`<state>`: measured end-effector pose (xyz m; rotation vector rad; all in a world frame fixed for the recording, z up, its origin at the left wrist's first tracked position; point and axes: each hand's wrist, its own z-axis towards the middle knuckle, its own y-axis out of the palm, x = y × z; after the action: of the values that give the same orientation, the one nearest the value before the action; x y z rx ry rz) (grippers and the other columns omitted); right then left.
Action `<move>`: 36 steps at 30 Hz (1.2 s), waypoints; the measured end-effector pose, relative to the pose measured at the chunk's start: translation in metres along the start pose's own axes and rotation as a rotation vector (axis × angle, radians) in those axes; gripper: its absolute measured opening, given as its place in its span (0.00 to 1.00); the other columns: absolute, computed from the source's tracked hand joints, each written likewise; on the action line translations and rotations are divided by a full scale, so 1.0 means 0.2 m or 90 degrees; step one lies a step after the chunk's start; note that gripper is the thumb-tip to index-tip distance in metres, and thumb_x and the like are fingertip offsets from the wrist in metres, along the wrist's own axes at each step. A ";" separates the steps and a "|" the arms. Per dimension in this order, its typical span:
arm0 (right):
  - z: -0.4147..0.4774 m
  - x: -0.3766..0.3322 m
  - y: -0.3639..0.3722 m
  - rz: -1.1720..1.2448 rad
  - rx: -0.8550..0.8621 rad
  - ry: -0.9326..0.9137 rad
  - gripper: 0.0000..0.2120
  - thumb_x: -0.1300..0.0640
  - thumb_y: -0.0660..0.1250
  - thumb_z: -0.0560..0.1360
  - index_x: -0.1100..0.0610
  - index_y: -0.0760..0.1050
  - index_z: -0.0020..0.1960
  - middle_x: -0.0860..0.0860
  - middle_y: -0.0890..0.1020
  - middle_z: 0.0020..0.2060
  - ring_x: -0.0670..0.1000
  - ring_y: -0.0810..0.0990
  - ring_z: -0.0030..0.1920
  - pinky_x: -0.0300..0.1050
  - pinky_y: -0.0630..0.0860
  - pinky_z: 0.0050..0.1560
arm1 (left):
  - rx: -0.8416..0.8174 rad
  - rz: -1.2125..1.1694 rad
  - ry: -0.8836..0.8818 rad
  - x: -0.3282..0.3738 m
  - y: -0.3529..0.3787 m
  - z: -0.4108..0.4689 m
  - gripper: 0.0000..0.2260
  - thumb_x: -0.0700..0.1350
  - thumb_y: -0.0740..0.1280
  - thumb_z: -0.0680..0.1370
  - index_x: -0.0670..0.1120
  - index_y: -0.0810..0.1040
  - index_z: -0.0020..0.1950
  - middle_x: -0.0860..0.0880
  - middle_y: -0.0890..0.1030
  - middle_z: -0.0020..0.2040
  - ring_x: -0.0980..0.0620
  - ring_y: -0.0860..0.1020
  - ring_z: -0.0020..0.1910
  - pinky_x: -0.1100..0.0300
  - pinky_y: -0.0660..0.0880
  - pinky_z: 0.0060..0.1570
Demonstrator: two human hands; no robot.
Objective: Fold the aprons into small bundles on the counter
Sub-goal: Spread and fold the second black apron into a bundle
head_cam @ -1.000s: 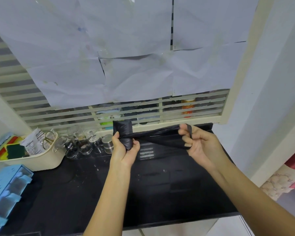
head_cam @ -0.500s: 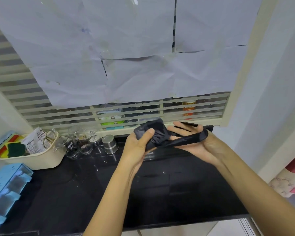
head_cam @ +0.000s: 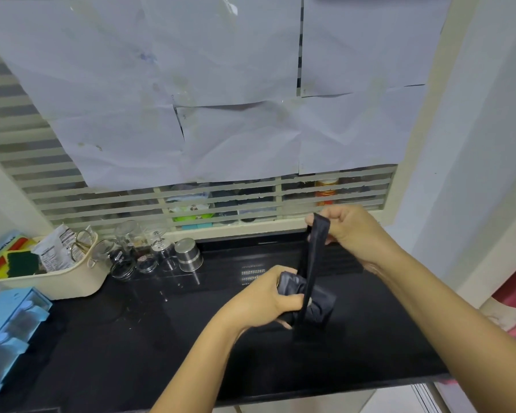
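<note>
Over the counter, left hand low around apron bundle; right hand high, grip on strap

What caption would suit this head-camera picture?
Left hand grips a black fabric apron bundle over the black counter; right hand holds its strap up.

Apron: black, glossy fabric, rolled into small tight bundle, right of centre over black shiny counter; contact with counter unclear. Left hand grips bundle's left end. Strap: flat black band crossing bundle's middle, rising taut to right hand, which pinches its top; lower end hangs below bundle.
</note>
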<state>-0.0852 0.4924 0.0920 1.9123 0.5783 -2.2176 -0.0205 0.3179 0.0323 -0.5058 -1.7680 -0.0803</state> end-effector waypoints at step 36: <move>-0.22 0.12 0.48 0.528 0.046 0.224 0.15 0.57 0.73 0.67 0.66 0.82 0.50 0.59 0.84 0.51 0.51 0.83 0.54 0.42 0.78 0.56 | 0.607 0.317 0.407 -0.15 -0.11 -0.18 0.27 0.23 0.70 0.63 0.50 0.73 0.52 0.54 0.73 0.66 0.65 0.74 0.59 0.77 0.69 0.54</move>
<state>-0.0148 0.4252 0.0467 2.0601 -0.2510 -1.4060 0.0084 0.2778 0.0178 -0.1587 -0.8565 0.8255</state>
